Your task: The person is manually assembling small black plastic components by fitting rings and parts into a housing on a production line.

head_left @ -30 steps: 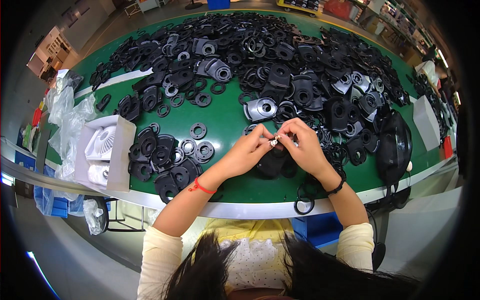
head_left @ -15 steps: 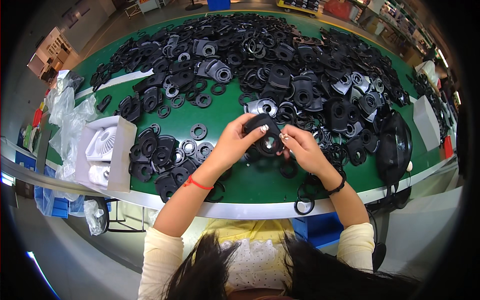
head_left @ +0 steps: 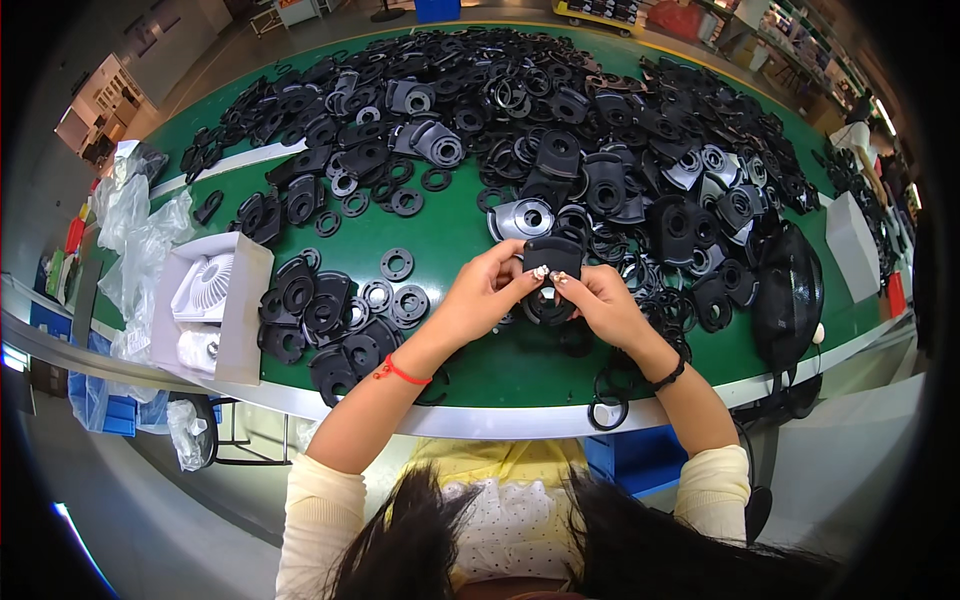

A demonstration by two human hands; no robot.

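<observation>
A black plastic part (head_left: 553,260) with a flat rounded plate and a ring-shaped end is held up between my two hands over the green table. My left hand (head_left: 487,292) grips its left side, thumb pressed on the front face. My right hand (head_left: 604,303) closes on its right side, thumb beside the left one near the ring. Fingers behind the part are hidden. Just beyond the hands lies a similar part with a shiny grey face (head_left: 520,218). Left of my left hand are loose black rings (head_left: 397,263) and a small heap of black parts (head_left: 310,300).
A large pile of black parts (head_left: 560,150) covers the far table (head_left: 450,225). On the left a white box (head_left: 255,300) holds a white fan (head_left: 207,285), with clear plastic bags (head_left: 135,250) beside it. A black bag (head_left: 790,300) lies right. A person (head_left: 858,140) is at far right.
The black part has turned more upright between my hands. My left hand has moved slightly right and down, and both thumbs now meet on the part's front.
</observation>
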